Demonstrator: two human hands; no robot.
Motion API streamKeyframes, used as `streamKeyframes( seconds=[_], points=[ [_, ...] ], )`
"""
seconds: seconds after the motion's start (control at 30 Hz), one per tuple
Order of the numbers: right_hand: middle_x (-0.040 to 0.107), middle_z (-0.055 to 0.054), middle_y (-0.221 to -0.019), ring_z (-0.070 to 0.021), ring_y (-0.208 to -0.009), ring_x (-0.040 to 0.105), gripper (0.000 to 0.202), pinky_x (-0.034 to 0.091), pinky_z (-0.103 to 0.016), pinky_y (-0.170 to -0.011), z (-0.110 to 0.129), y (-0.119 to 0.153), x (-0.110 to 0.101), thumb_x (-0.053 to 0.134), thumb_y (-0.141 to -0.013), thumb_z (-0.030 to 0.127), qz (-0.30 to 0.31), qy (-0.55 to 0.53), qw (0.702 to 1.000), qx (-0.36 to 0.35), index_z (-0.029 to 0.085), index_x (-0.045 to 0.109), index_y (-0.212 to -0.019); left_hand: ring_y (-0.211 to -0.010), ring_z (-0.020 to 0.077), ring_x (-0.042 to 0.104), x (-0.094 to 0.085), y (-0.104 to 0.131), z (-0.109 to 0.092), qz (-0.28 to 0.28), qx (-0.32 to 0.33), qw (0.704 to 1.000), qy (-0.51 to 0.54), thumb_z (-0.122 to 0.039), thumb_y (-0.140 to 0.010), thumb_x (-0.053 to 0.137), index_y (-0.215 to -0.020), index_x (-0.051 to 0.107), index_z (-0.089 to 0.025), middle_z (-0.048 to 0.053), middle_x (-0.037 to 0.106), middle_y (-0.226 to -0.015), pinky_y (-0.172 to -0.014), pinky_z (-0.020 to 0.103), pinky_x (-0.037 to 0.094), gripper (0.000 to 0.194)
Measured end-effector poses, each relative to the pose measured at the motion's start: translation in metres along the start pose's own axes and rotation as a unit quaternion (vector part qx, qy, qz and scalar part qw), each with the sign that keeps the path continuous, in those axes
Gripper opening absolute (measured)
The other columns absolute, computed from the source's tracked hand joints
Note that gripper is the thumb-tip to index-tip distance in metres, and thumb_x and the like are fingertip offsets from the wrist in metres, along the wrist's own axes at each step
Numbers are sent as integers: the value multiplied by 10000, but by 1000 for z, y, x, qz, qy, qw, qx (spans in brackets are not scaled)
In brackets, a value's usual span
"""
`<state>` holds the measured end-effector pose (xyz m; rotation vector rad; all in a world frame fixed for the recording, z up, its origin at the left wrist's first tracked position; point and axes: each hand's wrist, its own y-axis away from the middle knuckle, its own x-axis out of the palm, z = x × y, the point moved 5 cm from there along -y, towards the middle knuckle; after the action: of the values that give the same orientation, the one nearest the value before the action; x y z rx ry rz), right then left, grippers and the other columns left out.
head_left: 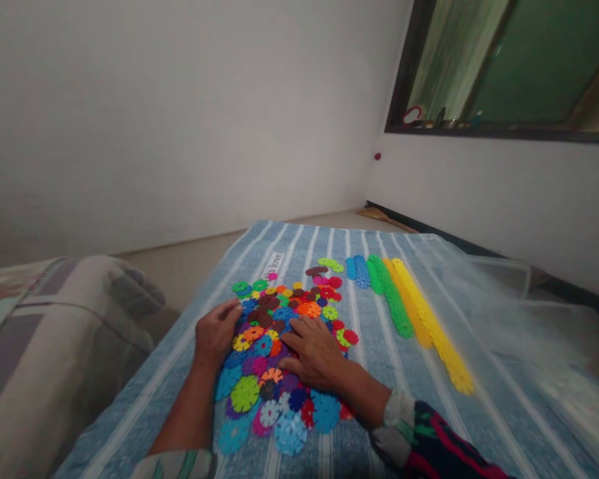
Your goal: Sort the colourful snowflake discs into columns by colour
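Note:
A spread-out pile of multicoloured notched plastic discs (262,345), shaped like snowflakes, lies on a striped blue cloth. My right hand (312,349) rests on the pile's right half, its fingers stretched over the discs. At the left edge of the pile, my left hand (216,332) touches the discs with thumb and fingers slightly apart; part of its fingers is hidden. Right of the pile, discs lie in overlapping rows by colour: a yellow row (432,322), an orange-yellow row (413,311), a green row (393,299) and short blue rows (361,273).
Behind the pile are small groups of lime discs (331,264) and brown discs (317,271). A clear plastic container (499,269) and clear plastic bags (544,332) stand at the right. Grey bedding (80,346) is on the left. A wall and a window (519,66) rise behind.

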<state>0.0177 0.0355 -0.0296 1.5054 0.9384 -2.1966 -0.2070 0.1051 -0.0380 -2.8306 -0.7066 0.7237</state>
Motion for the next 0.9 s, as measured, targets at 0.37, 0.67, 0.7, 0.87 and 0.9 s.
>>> streamKeyframes(
  seconds=[0.37,0.67,0.7,0.87,0.9],
  points=[
    [586,-58,-972,-190,-918,515,234,381,-312,-812,1,-12,-7,540,-928,391,33,-24,999,4,190,638,-993,-907,232,688,6,4,12,14,11,999,28,-424,-661,625,-890,744,-156,69,760,-942,-893,331,514,372],
    [656,-93,-1035,-223,-1022,558,305,372,-337,-868,-18,-56,6,480,-948,413,95,50,993,41,171,657,-1005,-920,228,680,5,7,11,14,23,999,37,-402,-673,606,-858,748,-176,54,760,-950,-908,338,501,325],
    [667,-93,-1019,-221,-1004,572,327,370,-343,-873,-16,-56,7,464,-953,428,103,56,992,34,173,661,-1002,-917,229,680,5,7,12,14,21,999,38,-399,-672,605,-860,749,-176,54,760,-952,-906,340,502,325],
    [690,-119,-954,-224,-934,609,419,389,-334,-832,-24,-65,1,384,-979,425,119,98,986,70,159,701,-914,-894,230,680,6,6,14,13,11,999,44,-381,-662,607,-834,748,-181,52,763,-915,-887,344,508,299],
    [685,-127,-978,-230,-950,605,408,393,-334,-828,-30,-70,-1,385,-979,405,114,106,984,85,154,703,-931,-892,229,679,6,6,13,14,12,999,43,-379,-663,608,-828,749,-186,46,763,-909,-887,342,507,290]
  ],
)
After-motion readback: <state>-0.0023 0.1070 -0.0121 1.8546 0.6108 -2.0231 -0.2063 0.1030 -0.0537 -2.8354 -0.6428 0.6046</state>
